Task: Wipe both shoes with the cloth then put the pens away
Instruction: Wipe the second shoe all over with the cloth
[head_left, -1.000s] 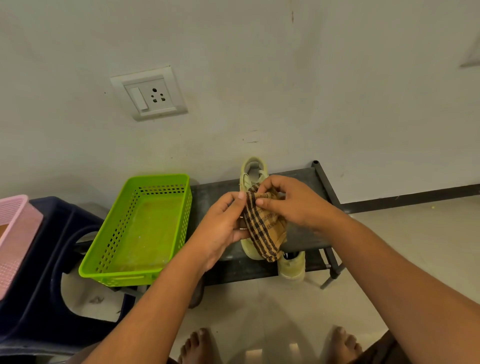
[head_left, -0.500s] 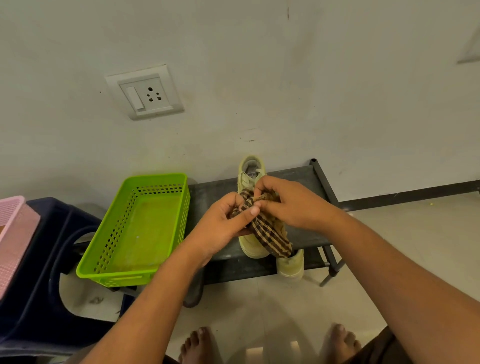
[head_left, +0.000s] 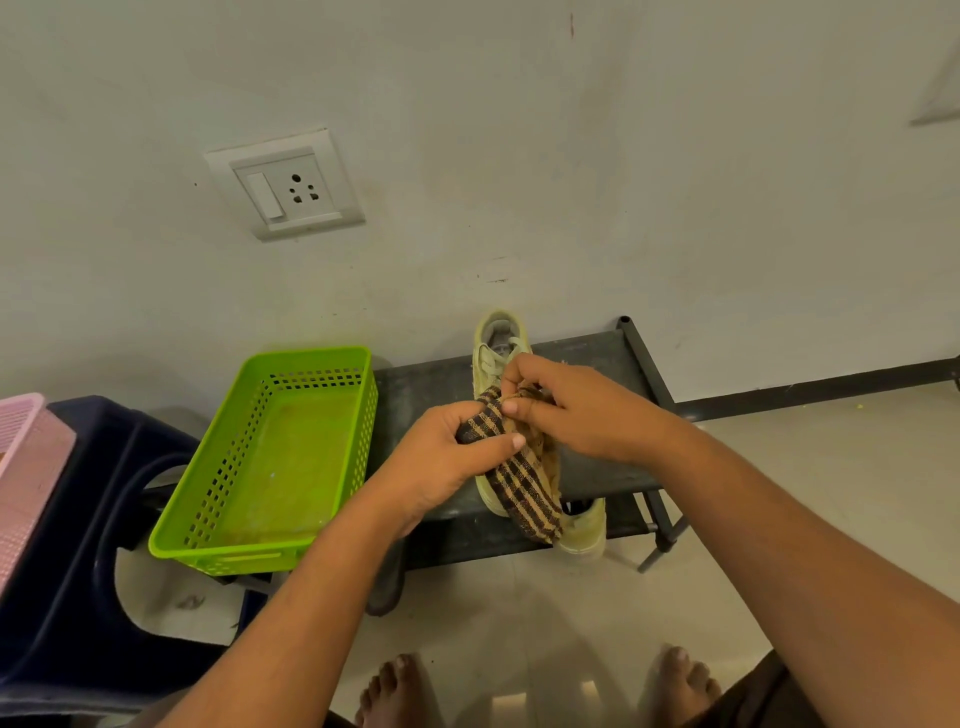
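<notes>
While over shoe (head_left: 500, 340), hands (head_left: 431, 460) (head_left: 587, 415) around cloth (head_left: 524, 493)

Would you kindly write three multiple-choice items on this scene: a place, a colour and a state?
1. Where is the green basket relative to the shoe on the rack?
A. To its left
B. To its right
C. On top of it

2. What colours is the cloth?
A. Plain white
B. Tan and black checks
C. Red and blue stripes

3. What are the left hand and right hand doing?
A. Hanging idle
B. Lifting the basket
C. Both gripping the cloth

1 A: the basket sits left of the shoe. 2 B: tan and black checks show. 3 C: both hands' fingers curl round it.
</notes>
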